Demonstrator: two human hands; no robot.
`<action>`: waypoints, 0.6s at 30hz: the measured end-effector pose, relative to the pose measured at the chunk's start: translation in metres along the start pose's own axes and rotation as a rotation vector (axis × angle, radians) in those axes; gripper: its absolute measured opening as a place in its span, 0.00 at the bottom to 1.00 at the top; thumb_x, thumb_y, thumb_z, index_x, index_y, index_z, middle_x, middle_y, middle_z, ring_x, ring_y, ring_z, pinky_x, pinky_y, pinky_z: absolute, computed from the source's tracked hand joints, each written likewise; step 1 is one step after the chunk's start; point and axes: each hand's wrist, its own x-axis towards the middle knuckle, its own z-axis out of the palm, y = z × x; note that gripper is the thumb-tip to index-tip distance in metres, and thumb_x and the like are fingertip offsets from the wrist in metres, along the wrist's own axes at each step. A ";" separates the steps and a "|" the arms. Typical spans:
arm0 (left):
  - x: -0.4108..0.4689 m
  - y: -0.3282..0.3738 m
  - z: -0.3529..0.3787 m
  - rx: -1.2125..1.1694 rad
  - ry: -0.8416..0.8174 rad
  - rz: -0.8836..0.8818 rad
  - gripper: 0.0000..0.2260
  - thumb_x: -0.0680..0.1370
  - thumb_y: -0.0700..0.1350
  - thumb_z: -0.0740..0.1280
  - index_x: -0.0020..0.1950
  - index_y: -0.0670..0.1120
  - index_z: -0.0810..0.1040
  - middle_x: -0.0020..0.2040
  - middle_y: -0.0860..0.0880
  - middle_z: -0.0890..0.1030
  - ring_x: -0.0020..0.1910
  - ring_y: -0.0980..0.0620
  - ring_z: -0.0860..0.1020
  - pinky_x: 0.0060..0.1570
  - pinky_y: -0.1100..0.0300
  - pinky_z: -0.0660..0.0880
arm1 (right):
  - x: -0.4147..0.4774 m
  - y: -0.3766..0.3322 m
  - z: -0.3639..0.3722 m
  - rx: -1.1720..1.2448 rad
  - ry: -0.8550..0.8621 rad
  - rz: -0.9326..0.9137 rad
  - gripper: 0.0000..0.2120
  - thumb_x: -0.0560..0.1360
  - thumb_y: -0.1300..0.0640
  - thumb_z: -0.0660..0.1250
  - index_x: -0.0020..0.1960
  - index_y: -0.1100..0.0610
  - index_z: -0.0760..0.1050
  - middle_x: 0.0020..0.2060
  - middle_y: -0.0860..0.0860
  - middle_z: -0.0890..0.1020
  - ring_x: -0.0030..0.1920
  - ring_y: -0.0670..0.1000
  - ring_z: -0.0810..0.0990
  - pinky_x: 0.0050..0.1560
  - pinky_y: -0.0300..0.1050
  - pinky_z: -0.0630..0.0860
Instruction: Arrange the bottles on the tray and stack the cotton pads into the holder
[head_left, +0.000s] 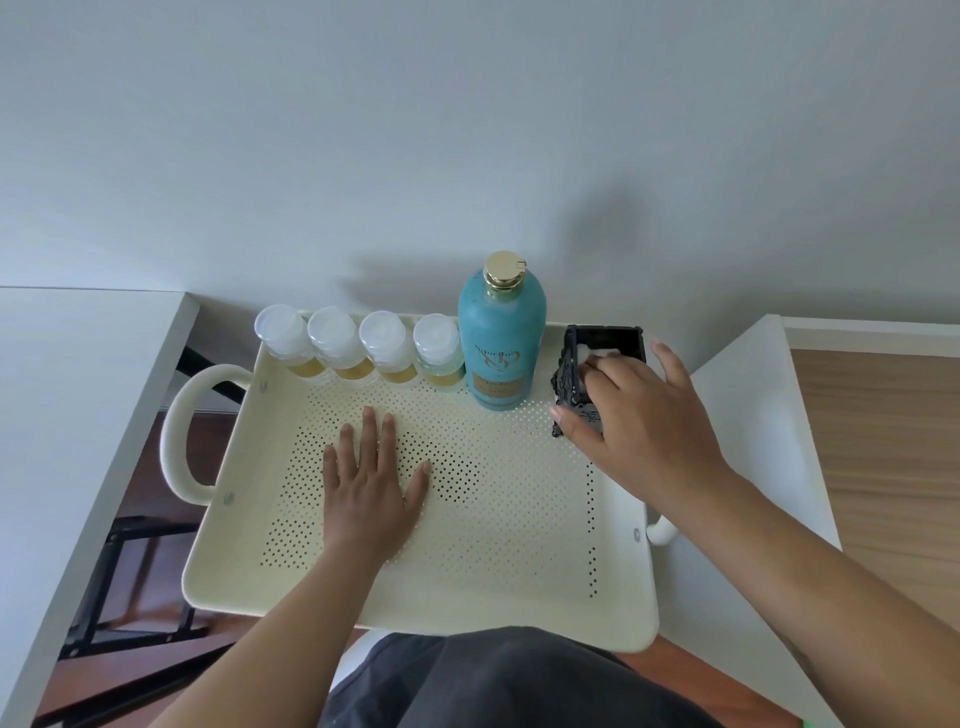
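Observation:
A cream perforated tray (519, 566) with loop handles fills the middle of the view. Along its far rim stand several small clear bottles (335, 345) with white caps and yellow labels, then a tall teal bottle (501, 343) with a gold cap. At the far right corner stands a black square holder (597, 358) with white cotton pads (597, 352) showing in its top. My right hand (639, 415) wraps around the holder, fingers over its rim and thumb at its base. My left hand (371, 478) lies flat on the tray floor, fingers spread, holding nothing.
A white table edge (93, 405) runs along the left, with dark frame legs and brown floor below it. A white surface (753, 415) and a wood-grain top (883, 441) lie to the right. A pale wall stands behind the tray. Dark clothing shows at the bottom.

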 end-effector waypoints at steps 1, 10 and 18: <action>0.000 0.000 0.000 -0.001 0.002 0.000 0.37 0.77 0.69 0.39 0.80 0.50 0.42 0.82 0.49 0.44 0.80 0.43 0.46 0.77 0.45 0.43 | 0.001 0.000 -0.001 0.000 -0.003 0.000 0.26 0.77 0.38 0.53 0.53 0.57 0.78 0.47 0.49 0.82 0.52 0.52 0.79 0.71 0.59 0.61; -0.002 0.002 -0.002 -0.009 0.014 -0.005 0.37 0.77 0.69 0.39 0.80 0.51 0.43 0.81 0.49 0.43 0.80 0.44 0.46 0.77 0.45 0.43 | 0.002 -0.002 -0.008 0.068 0.006 0.034 0.24 0.77 0.38 0.54 0.53 0.56 0.78 0.51 0.47 0.82 0.55 0.50 0.79 0.71 0.57 0.60; -0.002 0.001 -0.001 0.004 0.007 -0.017 0.36 0.77 0.69 0.40 0.80 0.52 0.42 0.81 0.50 0.43 0.80 0.45 0.45 0.77 0.46 0.42 | -0.012 -0.008 -0.057 0.424 0.194 0.101 0.17 0.76 0.47 0.64 0.55 0.58 0.81 0.54 0.50 0.83 0.55 0.53 0.80 0.61 0.48 0.72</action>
